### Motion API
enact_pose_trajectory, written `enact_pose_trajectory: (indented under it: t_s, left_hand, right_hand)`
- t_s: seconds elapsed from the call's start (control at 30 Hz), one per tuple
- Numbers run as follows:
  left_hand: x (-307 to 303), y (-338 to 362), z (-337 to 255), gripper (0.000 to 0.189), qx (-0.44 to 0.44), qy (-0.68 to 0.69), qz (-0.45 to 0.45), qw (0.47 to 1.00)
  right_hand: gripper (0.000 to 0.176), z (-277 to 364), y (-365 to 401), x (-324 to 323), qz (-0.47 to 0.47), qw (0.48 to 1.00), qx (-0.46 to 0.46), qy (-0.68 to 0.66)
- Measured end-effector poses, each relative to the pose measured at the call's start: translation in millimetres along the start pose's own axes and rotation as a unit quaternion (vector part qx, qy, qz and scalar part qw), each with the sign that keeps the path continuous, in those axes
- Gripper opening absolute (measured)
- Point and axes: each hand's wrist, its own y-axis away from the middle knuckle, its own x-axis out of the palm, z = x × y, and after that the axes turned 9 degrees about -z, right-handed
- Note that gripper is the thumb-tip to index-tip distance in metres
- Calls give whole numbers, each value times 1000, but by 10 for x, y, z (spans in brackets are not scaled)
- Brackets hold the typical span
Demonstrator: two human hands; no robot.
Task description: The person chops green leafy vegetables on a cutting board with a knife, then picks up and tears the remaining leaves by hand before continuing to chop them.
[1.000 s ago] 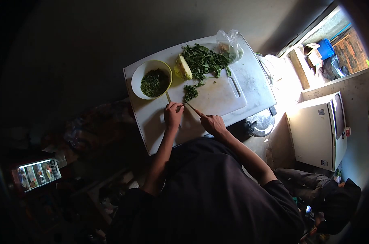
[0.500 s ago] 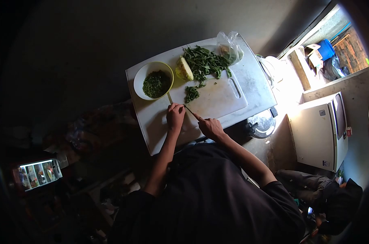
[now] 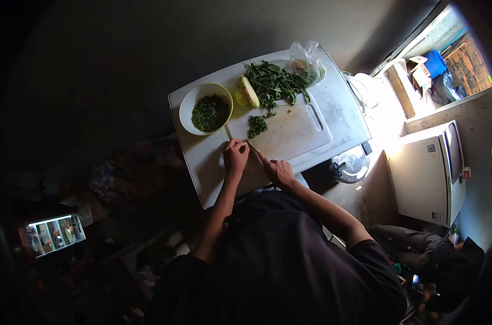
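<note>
My right hand [image 3: 279,173] grips a knife [image 3: 252,147] by its handle, the blade pointing toward my left fingertips at the near left edge of the white cutting board [image 3: 292,132]. Beside the blade tip, my left hand [image 3: 236,156] is closed in a pinch; what its fingers hold is too small to make out. A small heap of chopped greens [image 3: 258,126] lies on the board just beyond the knife. To the left stands a bowl [image 3: 183,114] with finely chopped greens [image 3: 209,112] inside. A cut piece of pale vegetable, perhaps cabbage [image 3: 247,92], rests between bowl and leaves.
Whole leafy greens [image 3: 278,82] are piled at the board's far side, against a clear plastic bag [image 3: 309,64]. All this is on a white table [image 3: 340,105]. A lidded metal pot [image 3: 350,165] and a white fridge [image 3: 419,170] stand rightward. Another person [image 3: 446,262] is at lower right.
Both hands and the knife stay almost in place, with only slight finger movement. The whole view has shifted a little.
</note>
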Motion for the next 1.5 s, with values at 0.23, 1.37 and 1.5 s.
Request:
enact_pose_trajectory:
  t_s: [0.23, 1.37, 1.5]
  left_hand:
    - [14, 0, -9, 7, -61, 46, 12, 997]
    - [-43, -100, 38, 6, 71, -55, 15, 996]
    - [-3, -79, 94, 6, 59, -40, 12, 997]
  right_hand:
    - [66, -13, -135, -50, 9, 1000, -3, 11]
    - [59, -20, -61, -364, 16, 999, 5, -31]
    - [62, -59, -73, -271, 27, 999, 1, -25]
